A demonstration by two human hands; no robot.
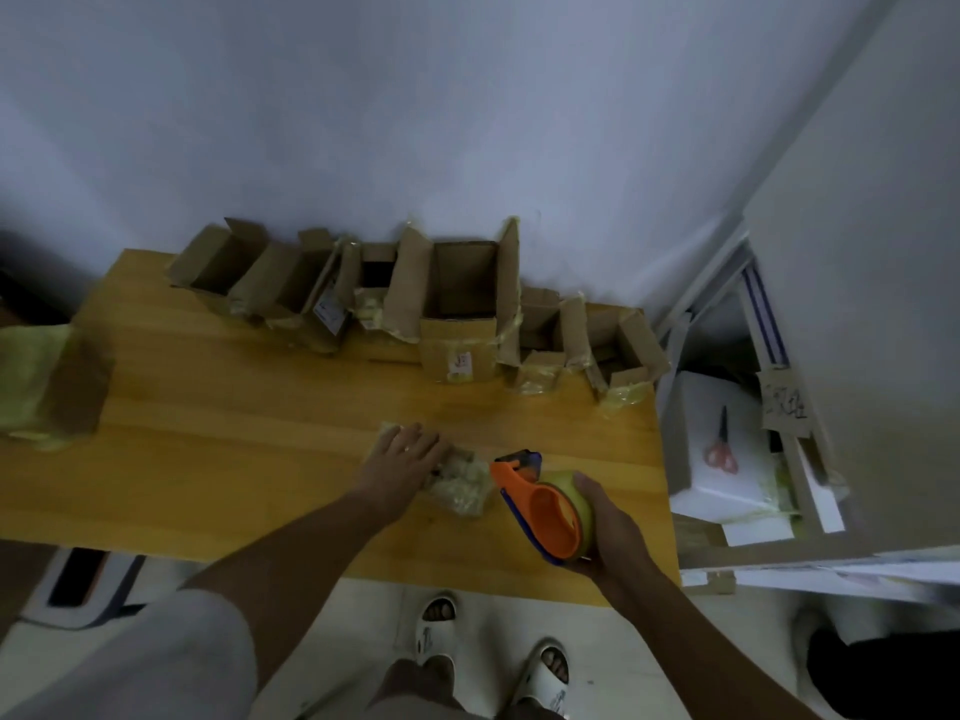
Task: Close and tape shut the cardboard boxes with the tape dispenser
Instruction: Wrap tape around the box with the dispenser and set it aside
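Left hand (408, 452) flat on small taped box (460, 485) near worktop (208, 433) centre, fingers straight, pressing down. Right hand (608, 522) gripping orange tape dispenser (545, 504) just right of box, fingers clamped round the roll. Row of open boxes (415, 298) along far edge, flaps up; white labels on two, writing too blurred to read. Scissors (721, 449) on white block, right. Card (784, 402) with handwriting, illegible.
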